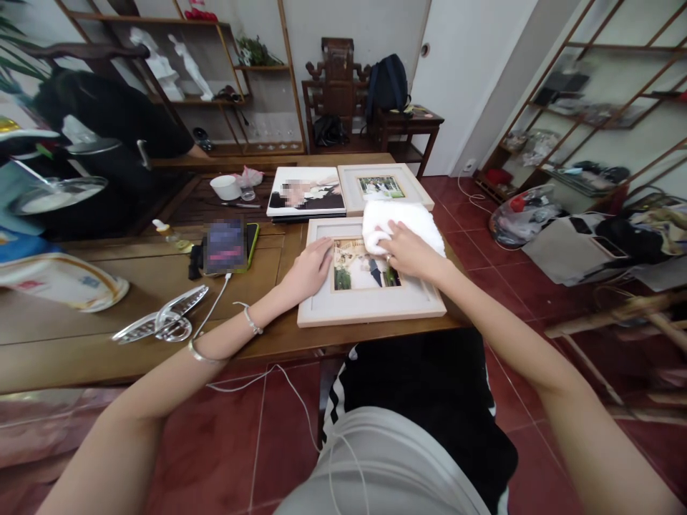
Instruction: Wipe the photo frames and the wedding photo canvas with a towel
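A light wooden picture frame (370, 307) with a photo in it lies flat at the right end of the wooden table (134, 343). My left hand (311, 268) rests flat on the frame's left border, fingers stretched out. My right hand (411, 252) presses down on a white cloth (405, 218) that lies over the frame's upper right part and the glass. Two more framed pictures lie just beyond: a borderless photo print (305, 192) and a light frame (381, 187).
A phone (226, 247) on a charging cable lies to the left, next to a small bottle (166, 232), a white bowl (225, 187) and a metal object (161, 323). Shelves, a chair with a backpack (387, 84) and bags on the red tile floor surround the table.
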`<state>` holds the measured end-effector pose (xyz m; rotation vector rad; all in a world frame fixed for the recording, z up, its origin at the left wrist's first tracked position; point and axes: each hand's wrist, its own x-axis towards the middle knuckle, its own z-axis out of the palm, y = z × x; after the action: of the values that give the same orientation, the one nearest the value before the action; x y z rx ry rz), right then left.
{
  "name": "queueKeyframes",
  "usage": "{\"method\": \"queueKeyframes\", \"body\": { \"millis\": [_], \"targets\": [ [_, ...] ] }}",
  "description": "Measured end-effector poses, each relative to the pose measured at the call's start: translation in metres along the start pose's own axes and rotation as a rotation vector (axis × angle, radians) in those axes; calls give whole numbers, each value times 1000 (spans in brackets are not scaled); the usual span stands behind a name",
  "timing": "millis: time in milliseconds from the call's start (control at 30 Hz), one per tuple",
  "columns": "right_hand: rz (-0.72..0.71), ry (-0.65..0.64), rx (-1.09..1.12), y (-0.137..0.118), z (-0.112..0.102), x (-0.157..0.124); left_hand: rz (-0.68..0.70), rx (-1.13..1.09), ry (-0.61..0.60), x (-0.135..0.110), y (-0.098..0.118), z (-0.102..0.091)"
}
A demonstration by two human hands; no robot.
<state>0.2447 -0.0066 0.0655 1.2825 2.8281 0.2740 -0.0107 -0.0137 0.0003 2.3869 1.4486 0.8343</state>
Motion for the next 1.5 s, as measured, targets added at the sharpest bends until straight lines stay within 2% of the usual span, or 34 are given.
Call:
{"method": "queueKeyframes", "body": {
  "millis": [267, 333, 433, 533, 633, 800, 1000, 1133, 1300, 1500],
  "targets": [
    [-81, -237, 93, -53, -51, -75, -15, -6, -24, -1, 1, 0],
    [-96, -250, 132, -65, -62, -88, -13, -4, -22, -1, 0, 0],
    [-128, -200, 174, -80, -69, -98, -10, 1, -24, -1, -1, 0],
    [-128, -144, 182, -83, -61, -94, -7, 3, -35, 0, -1, 1],
    [-75, -99, 185, -73, -41, -81, -2, -4, -37, 0, -1, 1],
    [35, -1, 189, -41, -9, -50, -1, 2, -27, -1, -2, 2],
    [263, 151, 166, 8, 4, -7, -4, 4, -40, 0, -3, 1],
    [206, 96, 106, 26, 10, 14, 8, -9, -34, 0, -4, 2],
    [85, 51, 33, 5, 8, 6, 7, -6, -42, 1, -5, 2],
    [-50, -113, 89, -42, -24, -43, -7, 0, -35, 0, -3, 2]
  ]
}}
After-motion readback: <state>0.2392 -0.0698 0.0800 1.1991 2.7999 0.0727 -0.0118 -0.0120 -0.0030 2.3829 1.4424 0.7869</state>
